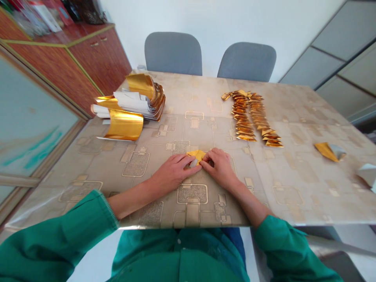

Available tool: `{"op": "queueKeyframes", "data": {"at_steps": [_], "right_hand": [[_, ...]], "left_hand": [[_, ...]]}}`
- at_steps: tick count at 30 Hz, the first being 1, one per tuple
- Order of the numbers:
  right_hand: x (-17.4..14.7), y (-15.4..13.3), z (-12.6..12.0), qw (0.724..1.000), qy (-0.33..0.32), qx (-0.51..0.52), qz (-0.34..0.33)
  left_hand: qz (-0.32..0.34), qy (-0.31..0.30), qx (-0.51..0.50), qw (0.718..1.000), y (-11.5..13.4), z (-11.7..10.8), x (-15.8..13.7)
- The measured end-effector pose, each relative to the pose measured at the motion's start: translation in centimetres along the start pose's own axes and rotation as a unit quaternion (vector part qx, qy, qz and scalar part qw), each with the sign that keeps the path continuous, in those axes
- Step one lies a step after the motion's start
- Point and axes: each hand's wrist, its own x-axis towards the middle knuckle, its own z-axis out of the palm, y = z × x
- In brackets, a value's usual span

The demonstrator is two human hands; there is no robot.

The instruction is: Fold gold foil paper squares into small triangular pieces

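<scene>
Near the front middle of the table, a partly folded piece of gold foil paper (196, 154) lies between my two hands, with some of its whitish back showing. My left hand (176, 171) has its fingers closed on the paper's left and near side. From the right, my right hand (219, 165) pinches the paper's right corner between thumb and fingers. Both forearms rest low over the table. The fingers cover part of the paper, so its full shape is hidden.
A stack of gold and white paper sheets (138, 100) sits at the far left. Two rows of folded gold pieces (243, 117) stand at the back right. A loose folded gold piece (329, 152) and a whitish paper (367, 175) lie at right. Grey chairs (173, 53) stand behind the table.
</scene>
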Motion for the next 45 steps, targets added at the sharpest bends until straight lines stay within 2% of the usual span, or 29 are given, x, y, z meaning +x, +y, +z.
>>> {"op": "queueKeyframes", "data": {"at_steps": [8,17,28,33,38,45], "right_hand": [[-0.1,0.2,0.3,1.000,-0.002,-0.030,-0.001],[-0.2,-0.2,0.0,0.996,-0.038,-0.082,0.007],[-0.3,-0.2,-0.1,0.996,-0.034,-0.079,-0.003],[-0.2,0.0,-0.2,0.996,-0.047,-0.074,-0.007],[-0.2,0.1,-0.4,0.996,-0.053,-0.071,-0.015],[0.0,0.8,-0.7,0.996,-0.059,-0.047,-0.045]], "left_hand": [[-0.016,0.009,0.008,1.000,0.2,0.1,-0.2],[-0.033,-0.015,0.022,0.999,0.7,-0.5,0.1],[-0.013,-0.026,0.021,0.999,0.2,-0.6,0.2],[0.038,-0.017,-0.008,0.999,-1.0,-0.6,-0.4],[0.049,-0.010,-0.022,0.999,-1.9,-0.1,-1.2],[0.030,0.023,-0.018,0.999,-1.2,-0.3,0.8]]}}
